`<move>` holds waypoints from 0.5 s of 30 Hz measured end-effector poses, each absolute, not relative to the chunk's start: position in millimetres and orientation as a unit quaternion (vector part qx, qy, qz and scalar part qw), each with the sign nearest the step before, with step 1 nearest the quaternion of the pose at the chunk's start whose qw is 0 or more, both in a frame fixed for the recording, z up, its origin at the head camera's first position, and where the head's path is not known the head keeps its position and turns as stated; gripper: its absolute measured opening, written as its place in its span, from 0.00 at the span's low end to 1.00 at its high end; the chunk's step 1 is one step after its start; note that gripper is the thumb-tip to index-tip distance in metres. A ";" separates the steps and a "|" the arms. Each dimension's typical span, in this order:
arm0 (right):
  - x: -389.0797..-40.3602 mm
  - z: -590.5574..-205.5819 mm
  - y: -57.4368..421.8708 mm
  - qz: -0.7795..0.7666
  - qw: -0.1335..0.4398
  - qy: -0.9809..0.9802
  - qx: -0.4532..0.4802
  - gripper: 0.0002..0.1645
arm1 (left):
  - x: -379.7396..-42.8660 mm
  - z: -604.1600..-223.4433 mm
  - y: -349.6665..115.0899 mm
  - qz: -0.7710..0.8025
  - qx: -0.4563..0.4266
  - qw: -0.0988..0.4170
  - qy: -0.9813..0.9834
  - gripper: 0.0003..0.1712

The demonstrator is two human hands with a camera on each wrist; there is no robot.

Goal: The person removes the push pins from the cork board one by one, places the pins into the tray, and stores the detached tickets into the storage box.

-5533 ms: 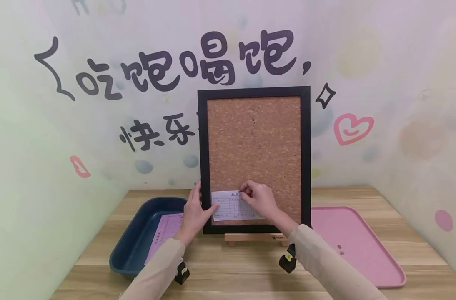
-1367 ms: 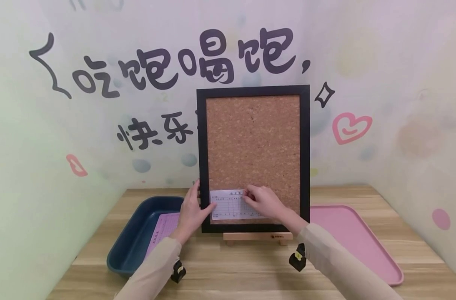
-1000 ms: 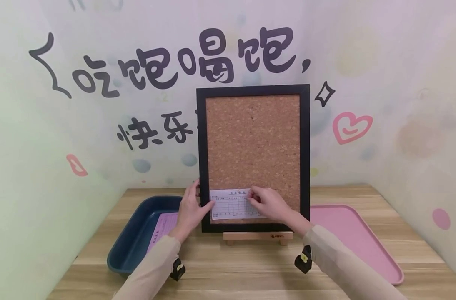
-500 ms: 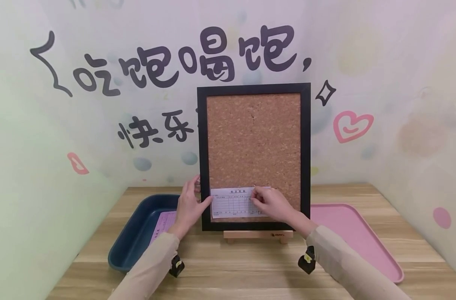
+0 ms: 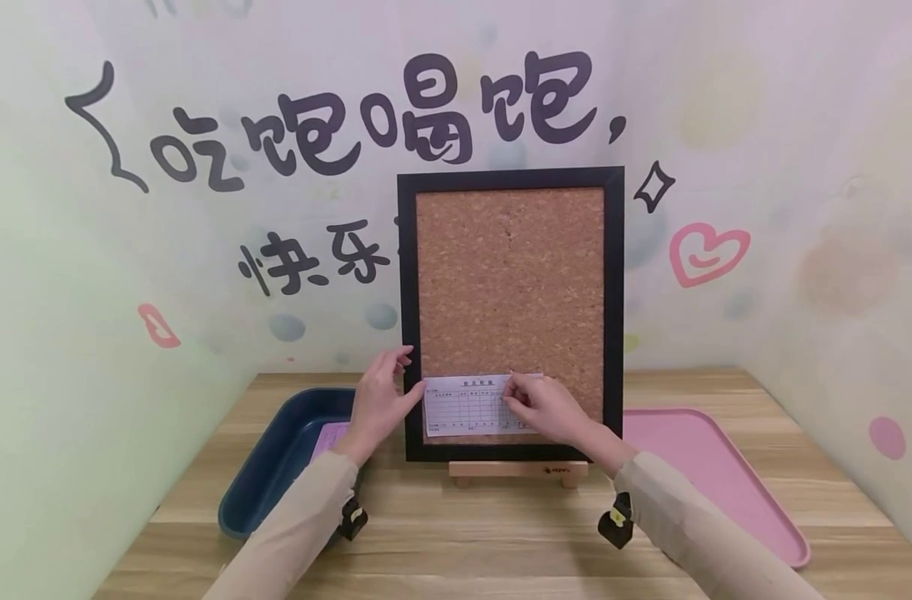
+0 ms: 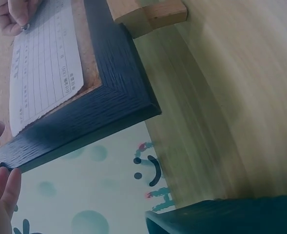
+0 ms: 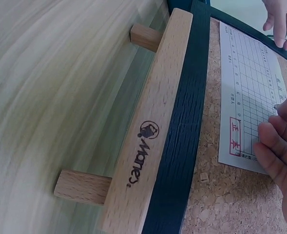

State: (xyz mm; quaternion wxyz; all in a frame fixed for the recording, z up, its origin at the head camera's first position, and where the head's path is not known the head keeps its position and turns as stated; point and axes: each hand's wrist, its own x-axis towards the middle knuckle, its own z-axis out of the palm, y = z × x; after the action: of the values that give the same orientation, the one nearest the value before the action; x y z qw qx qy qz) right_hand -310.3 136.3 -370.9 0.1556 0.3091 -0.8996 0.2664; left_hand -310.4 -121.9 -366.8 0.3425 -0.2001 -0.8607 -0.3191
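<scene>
A framed cork board (image 5: 512, 283) stands upright on a small wooden easel (image 5: 518, 469). Low on the cork lies a white printed form (image 5: 463, 407), its red stamp showing in the right wrist view. At the form's upper part, my right hand (image 5: 542, 407) pinches a small silvery thumbtack (image 7: 276, 106) between thumb and fingertips. My left hand (image 5: 381, 400) is at the board's left frame edge with its fingers spread loosely. In the left wrist view, its fingers (image 6: 9, 185) lie right at the frame's outer edge, and its thumb is raised off the front.
On the left of the wooden table (image 5: 456, 550) is a dark blue tray (image 5: 238, 500) with purple printed paper (image 5: 328, 435), partly hidden by the left arm. To the right lies a pink tray (image 5: 734, 492), partly behind the right sleeve. A lettered wall rises behind the board.
My right hand has shifted right along the form's upper part and has stayed there for the last half second. My left hand has loosened from the frame, its fingers coming out from behind the edge.
</scene>
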 end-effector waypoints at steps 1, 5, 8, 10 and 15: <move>-310.4 -371.1 136.3 0.266 0.156 -0.900 0.309 0.03 | -310.6 -366.1 -121.1 -0.315 -0.203 0.342 -0.862 0.27; -310.4 -371.0 136.1 0.265 0.159 -0.899 0.312 0.03 | -310.7 -363.9 -118.0 -0.301 -0.226 0.337 -0.863 0.27; -310.1 -370.5 136.0 0.264 0.158 -0.899 0.310 0.03 | -311.7 -363.2 -116.4 -0.284 -0.249 0.328 -0.866 0.26; -310.0 -370.3 136.1 0.263 0.155 -0.901 0.308 0.03 | -312.2 -362.7 -115.6 -0.267 -0.261 0.321 -0.871 0.26; -309.7 -369.9 136.5 0.259 0.147 -0.905 0.303 0.03 | -312.2 -357.1 -113.5 -0.213 -0.290 0.306 -0.881 0.26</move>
State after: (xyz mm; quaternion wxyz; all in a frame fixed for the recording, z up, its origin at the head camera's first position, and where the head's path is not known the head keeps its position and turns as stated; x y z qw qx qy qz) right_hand -309.7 136.5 -369.9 0.1468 0.3028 -0.9055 0.2586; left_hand -312.2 -113.5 -357.1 0.3059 -0.2905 -0.8812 -0.2133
